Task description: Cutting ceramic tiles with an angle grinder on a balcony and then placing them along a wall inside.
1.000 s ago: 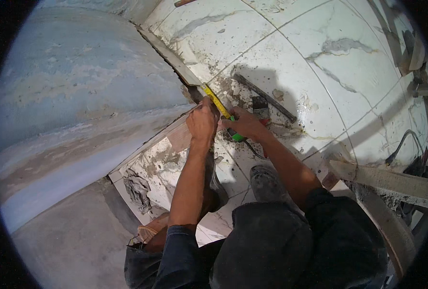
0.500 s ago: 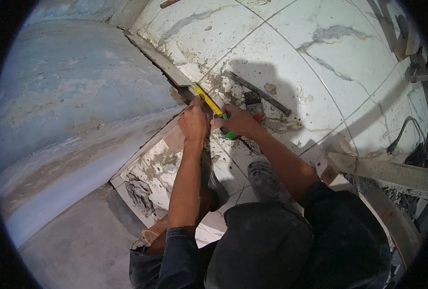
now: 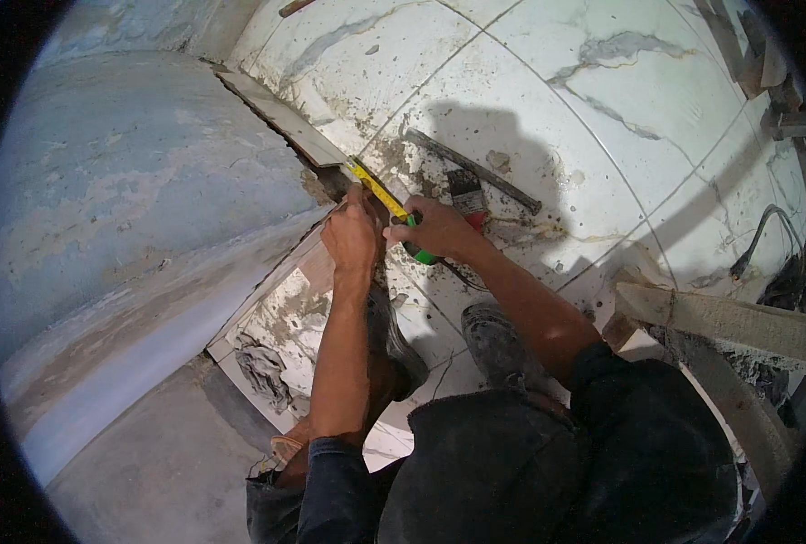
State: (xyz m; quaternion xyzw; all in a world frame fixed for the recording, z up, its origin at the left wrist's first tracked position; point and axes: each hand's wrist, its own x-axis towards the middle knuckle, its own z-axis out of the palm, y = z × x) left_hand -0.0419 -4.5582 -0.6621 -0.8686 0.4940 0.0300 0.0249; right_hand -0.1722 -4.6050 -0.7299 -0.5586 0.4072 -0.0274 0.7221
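Observation:
A tape measure (image 3: 422,257) with a green case is in my right hand (image 3: 437,229), whose fingers close around it. Its yellow blade (image 3: 380,190) is drawn out a short way toward the end of a thin tile strip (image 3: 280,116) along the blue wall's foot. Right beside the blade, my left hand (image 3: 352,238) is closed at the wall edge; the fingertips are partly hidden, and what they grip does not show. Just past my right hand lie a paintbrush (image 3: 467,196) with dark bristles and a dark metal bar (image 3: 475,170).
Marbled white floor tiles (image 3: 602,172) carry scattered mortar crumbs. On the left rises a peeling blue wall (image 3: 140,172). A crumpled grey rag (image 3: 263,372) lies near the wall's foot. Wooden boards (image 3: 720,322) and a black cable (image 3: 765,231) are at the right.
Both hands and the tape measure appear slightly further left in the picture, but the whole scene has shifted with them. My left hand's fingers have moved slightly along the blade; the grip on the case stays.

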